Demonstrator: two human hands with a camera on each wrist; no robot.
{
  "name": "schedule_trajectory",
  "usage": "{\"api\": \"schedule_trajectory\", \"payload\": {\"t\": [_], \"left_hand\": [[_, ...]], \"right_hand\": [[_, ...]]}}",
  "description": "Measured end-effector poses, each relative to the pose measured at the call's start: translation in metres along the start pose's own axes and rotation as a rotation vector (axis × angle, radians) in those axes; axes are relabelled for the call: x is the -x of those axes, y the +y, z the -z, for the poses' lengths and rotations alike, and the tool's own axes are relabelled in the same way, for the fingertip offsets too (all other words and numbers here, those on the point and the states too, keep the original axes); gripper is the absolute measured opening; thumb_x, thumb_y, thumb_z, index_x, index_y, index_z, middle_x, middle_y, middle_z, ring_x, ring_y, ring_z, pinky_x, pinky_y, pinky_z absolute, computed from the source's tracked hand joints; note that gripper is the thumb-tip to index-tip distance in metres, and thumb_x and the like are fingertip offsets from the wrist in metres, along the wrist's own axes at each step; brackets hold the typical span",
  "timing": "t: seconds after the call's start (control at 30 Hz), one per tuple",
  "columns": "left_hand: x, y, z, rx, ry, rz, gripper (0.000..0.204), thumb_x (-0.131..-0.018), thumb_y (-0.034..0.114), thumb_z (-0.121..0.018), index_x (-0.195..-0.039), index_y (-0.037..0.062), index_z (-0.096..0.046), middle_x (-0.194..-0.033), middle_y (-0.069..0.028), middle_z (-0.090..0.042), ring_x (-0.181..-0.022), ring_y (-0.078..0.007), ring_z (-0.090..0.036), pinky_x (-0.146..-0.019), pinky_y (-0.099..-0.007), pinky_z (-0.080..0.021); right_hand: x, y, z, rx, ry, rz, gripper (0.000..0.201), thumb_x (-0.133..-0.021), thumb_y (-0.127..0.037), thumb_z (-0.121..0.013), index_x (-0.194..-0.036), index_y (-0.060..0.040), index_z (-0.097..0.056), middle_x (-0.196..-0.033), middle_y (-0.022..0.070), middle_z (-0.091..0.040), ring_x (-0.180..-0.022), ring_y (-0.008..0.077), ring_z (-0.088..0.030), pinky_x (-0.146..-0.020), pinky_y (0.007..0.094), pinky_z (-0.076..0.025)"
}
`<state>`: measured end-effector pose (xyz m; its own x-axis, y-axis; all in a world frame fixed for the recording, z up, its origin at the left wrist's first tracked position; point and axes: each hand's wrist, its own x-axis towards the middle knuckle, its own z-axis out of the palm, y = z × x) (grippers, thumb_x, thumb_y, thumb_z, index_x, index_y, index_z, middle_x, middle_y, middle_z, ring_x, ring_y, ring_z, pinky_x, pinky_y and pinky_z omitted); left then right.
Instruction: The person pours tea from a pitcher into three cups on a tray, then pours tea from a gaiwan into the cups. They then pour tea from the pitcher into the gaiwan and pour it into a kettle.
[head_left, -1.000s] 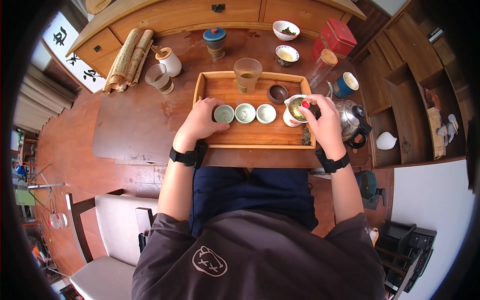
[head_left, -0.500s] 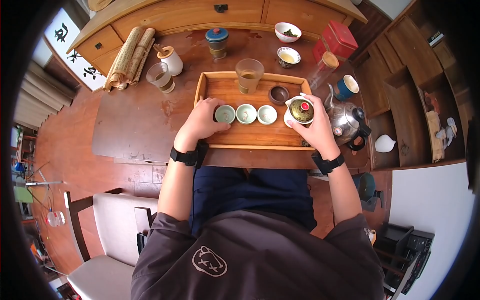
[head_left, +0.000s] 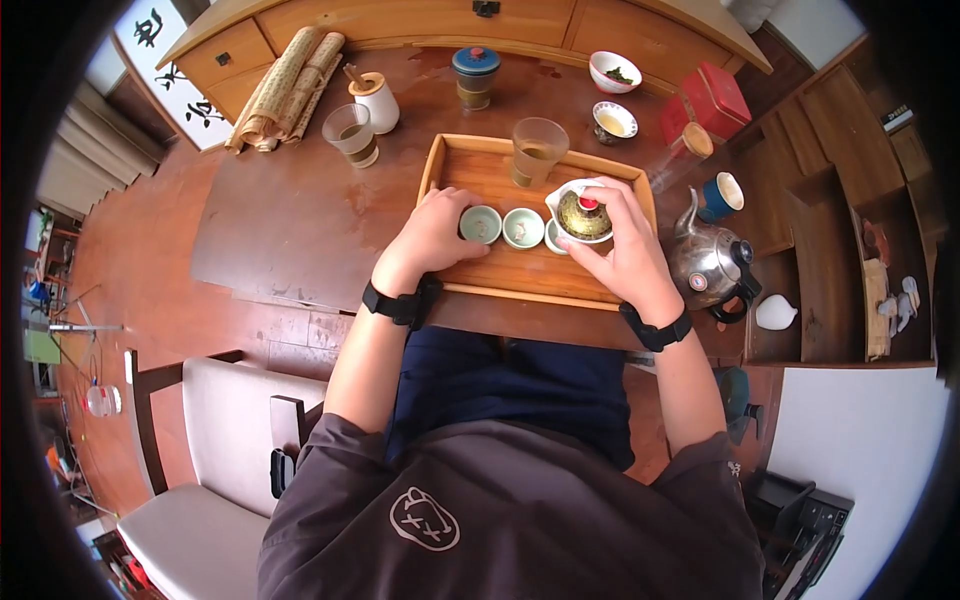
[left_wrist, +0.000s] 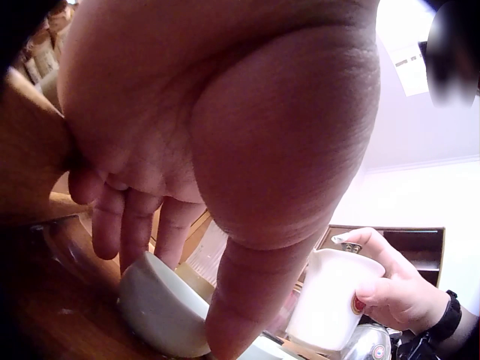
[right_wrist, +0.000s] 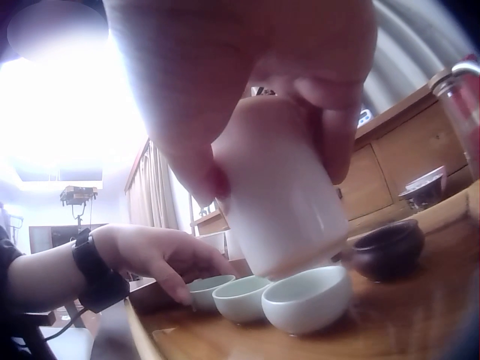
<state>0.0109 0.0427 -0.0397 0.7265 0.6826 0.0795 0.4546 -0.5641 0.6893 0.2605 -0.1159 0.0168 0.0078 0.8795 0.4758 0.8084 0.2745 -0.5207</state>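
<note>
A white spouted teapot (right_wrist: 281,206) with a patterned lid (head_left: 582,218) and red knob is gripped by my right hand (head_left: 632,250), thumb on one side and fingers on the other. In the right wrist view it is raised above the cups, slightly tilted. Three pale green teacups stand in a row on the wooden tray (head_left: 530,284); the pot partly covers the right cup (right_wrist: 307,300) in the head view. At the row's left end, my left hand (head_left: 428,235) holds the left cup (head_left: 481,226) between thumb and fingers. Beside it is the middle cup (head_left: 523,229).
On the tray's far side stands a glass cup (head_left: 540,150), and a small dark bowl (right_wrist: 388,251) is hidden in the head view. A steel kettle (head_left: 705,265) stands right of the tray. Behind are a blue-lidded cup (head_left: 476,75), two bowls and a red tin (head_left: 708,103).
My right hand has shifted from the lid knob to the pot's sides, then lifted the pot and moved it left over the right cup. My left hand stays at the left cup.
</note>
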Motion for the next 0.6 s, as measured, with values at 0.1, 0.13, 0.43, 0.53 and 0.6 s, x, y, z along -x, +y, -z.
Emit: {"api": "schedule_trajectory", "payload": {"t": [0.1, 0.13, 0.43, 0.53, 0.6], "left_hand": [[0.001, 0.002, 0.001, -0.016, -0.005, 0.001, 0.059, -0.069, 0.016, -0.091, -0.122, 0.0004, -0.071, -0.118, -0.0180, -0.070, -0.115, -0.0346, -0.064, -0.103, -0.0407, -0.051], [0.001, 0.001, 0.001, -0.002, -0.018, 0.011, 0.059, -0.069, 0.018, -0.091, -0.123, 0.0016, -0.072, -0.119, -0.0174, -0.070, -0.118, -0.0345, -0.062, -0.106, -0.0413, -0.049], [0.001, 0.003, 0.001, -0.023, -0.023, 0.038, 0.060, -0.069, 0.017, -0.090, -0.124, 0.0040, -0.072, -0.120, -0.0169, -0.071, -0.120, -0.0354, -0.061, -0.107, -0.0419, -0.049], [0.001, 0.003, 0.000, -0.020, -0.020, 0.034, 0.060, -0.068, 0.017, -0.090, -0.125, 0.0052, -0.072, -0.120, -0.0165, -0.071, -0.120, -0.0355, -0.061, -0.107, -0.0421, -0.049], [0.002, 0.002, 0.000, -0.024, -0.017, 0.033, 0.060, -0.068, 0.017, -0.090, -0.125, 0.0053, -0.072, -0.120, -0.0163, -0.071, -0.120, -0.0354, -0.061, -0.107, -0.0422, -0.048]], "right_hand": [[-0.011, -0.003, -0.007, 0.013, -0.033, 0.024, 0.052, -0.085, -0.020, -0.086, -0.129, -0.0101, -0.059, -0.136, 0.0154, -0.059, -0.124, 0.0409, -0.062, -0.102, 0.0474, -0.053], [-0.014, -0.005, -0.008, 0.013, -0.051, 0.034, 0.051, -0.085, -0.021, -0.086, -0.128, -0.0104, -0.060, -0.136, 0.0153, -0.060, -0.123, 0.0415, -0.062, -0.102, 0.0479, -0.053], [-0.035, -0.017, -0.021, 0.080, -0.142, 0.115, 0.049, -0.083, -0.020, -0.086, -0.124, -0.0120, -0.061, -0.131, 0.0134, -0.061, -0.117, 0.0392, -0.064, -0.096, 0.0477, -0.055], [-0.040, -0.020, -0.024, 0.061, -0.167, 0.122, 0.049, -0.082, -0.020, -0.086, -0.124, -0.0119, -0.061, -0.130, 0.0121, -0.062, -0.117, 0.0381, -0.064, -0.095, 0.0471, -0.056], [-0.042, -0.022, -0.025, 0.074, -0.177, 0.129, 0.049, -0.082, -0.020, -0.087, -0.124, -0.0119, -0.062, -0.129, 0.0118, -0.062, -0.117, 0.0377, -0.065, -0.095, 0.0469, -0.056]]}}
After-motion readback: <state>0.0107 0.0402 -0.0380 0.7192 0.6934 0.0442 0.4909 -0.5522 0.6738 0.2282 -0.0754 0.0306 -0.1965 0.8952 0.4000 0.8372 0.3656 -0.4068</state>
